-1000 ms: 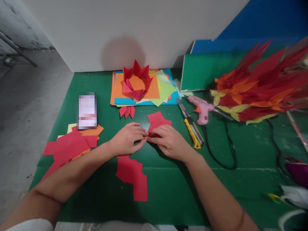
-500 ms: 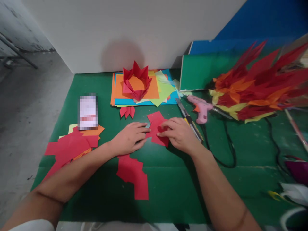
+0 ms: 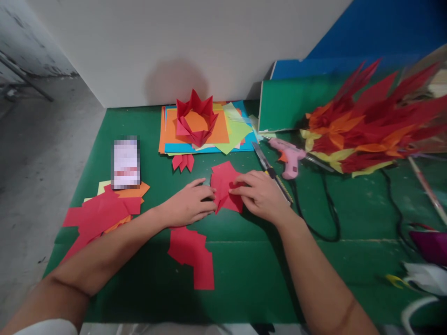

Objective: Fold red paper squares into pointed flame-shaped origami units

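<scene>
A folded piece of red paper (image 3: 226, 179) lies on the green tabletop between my hands, its left side turned inward. My left hand (image 3: 188, 204) is at its left edge, thumb and forefinger close together on the paper. From the right, my right hand (image 3: 259, 193) has bent fingers closed on the paper's lower right part. Below my left hand rest flat cut red pieces (image 3: 193, 256). Under my left forearm is a pile of red, orange and yellow paper (image 3: 104, 211).
A folded red paper ring (image 3: 181, 125) stands on stacked coloured sheets (image 3: 171, 148), with a small red pointed piece (image 3: 183, 163) in front. A phone (image 3: 126, 163) lies left. To the right are a utility knife (image 3: 272, 173), a pink glue gun (image 3: 288, 156) and a red-orange paper construction (image 3: 370, 125).
The left flap of the red paper has gone inward, and its outline is narrower. My left hand has shifted slightly downward at its edge. My right hand stays in place.
</scene>
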`<control>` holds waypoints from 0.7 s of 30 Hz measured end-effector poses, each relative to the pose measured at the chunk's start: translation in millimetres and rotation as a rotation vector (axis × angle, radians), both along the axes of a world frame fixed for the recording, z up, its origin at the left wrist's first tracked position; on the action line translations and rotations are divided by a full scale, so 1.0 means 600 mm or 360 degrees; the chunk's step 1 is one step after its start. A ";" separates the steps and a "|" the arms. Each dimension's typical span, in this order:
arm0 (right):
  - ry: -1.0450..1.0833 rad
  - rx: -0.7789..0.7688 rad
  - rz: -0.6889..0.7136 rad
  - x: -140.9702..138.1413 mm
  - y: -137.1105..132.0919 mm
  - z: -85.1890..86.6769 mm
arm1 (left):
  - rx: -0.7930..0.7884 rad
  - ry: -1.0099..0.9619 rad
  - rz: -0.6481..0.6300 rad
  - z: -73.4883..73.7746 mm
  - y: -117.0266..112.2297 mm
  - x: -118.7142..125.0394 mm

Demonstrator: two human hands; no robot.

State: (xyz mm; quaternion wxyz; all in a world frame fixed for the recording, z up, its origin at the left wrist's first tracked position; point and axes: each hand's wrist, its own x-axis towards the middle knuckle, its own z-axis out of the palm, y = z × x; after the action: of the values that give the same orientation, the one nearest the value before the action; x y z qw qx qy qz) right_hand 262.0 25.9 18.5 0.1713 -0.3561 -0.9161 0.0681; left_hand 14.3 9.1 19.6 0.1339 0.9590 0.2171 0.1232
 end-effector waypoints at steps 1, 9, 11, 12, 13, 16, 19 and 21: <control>0.0006 -0.0006 0.0004 -0.001 -0.001 0.000 | 0.0002 0.0000 -0.0021 0.001 -0.001 0.001; 0.0097 -0.0035 0.0027 -0.006 -0.004 -0.005 | 0.0060 0.0006 -0.0068 -0.009 -0.005 0.006; 0.0150 -0.0021 -0.0048 -0.010 -0.003 -0.008 | 0.0049 -0.0012 -0.0048 -0.012 -0.007 0.006; 0.0162 -0.0006 -0.0110 -0.012 -0.003 -0.009 | 0.0043 -0.0013 -0.0037 -0.013 -0.007 0.006; 0.0158 0.0010 -0.0180 -0.015 -0.003 -0.011 | 0.0040 -0.0012 -0.0028 -0.013 -0.008 0.006; 0.0109 0.0021 -0.0373 -0.022 -0.004 -0.016 | 0.0041 -0.0002 -0.0013 -0.012 -0.009 0.006; 0.0180 -0.0039 -0.0457 -0.030 -0.006 -0.019 | 0.0071 0.0017 -0.0049 -0.013 -0.010 0.006; 0.0275 -0.0095 -0.0463 -0.035 -0.008 -0.018 | 0.0090 -0.0005 -0.0072 -0.015 -0.009 0.006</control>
State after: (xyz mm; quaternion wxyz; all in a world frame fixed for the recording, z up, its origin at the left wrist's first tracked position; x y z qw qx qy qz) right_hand 240.8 20.9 7.5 0.2468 -0.4826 -0.8344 0.1000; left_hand 18.1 3.4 10.5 0.1098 0.9669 0.1917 0.1279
